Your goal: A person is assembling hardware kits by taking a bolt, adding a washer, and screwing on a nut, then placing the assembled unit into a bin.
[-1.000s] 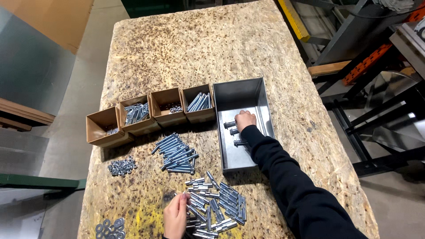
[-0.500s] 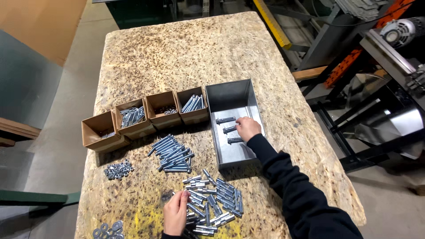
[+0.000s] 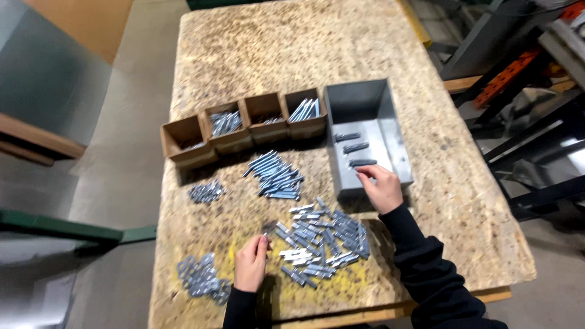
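Silver metal bolts (image 3: 323,240) heaped loose on speckled chipboard table (image 3: 304,49), between both hands. Left hand (image 3: 251,263), fingers curled, tips pinching one small piece (too small to tell which) at heap's edge. Right hand (image 3: 381,189), fingers bent, tips touching grey sheet-metal tray (image 3: 396,143), nearest bolt just beyond; grip unclear.

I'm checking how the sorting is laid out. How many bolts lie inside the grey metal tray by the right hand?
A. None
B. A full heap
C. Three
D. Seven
C: three bolts lie one behind the other, each crosswise, on the floor of the grey metal tray, and the right hand rests at the tray's near end beside the closest one.
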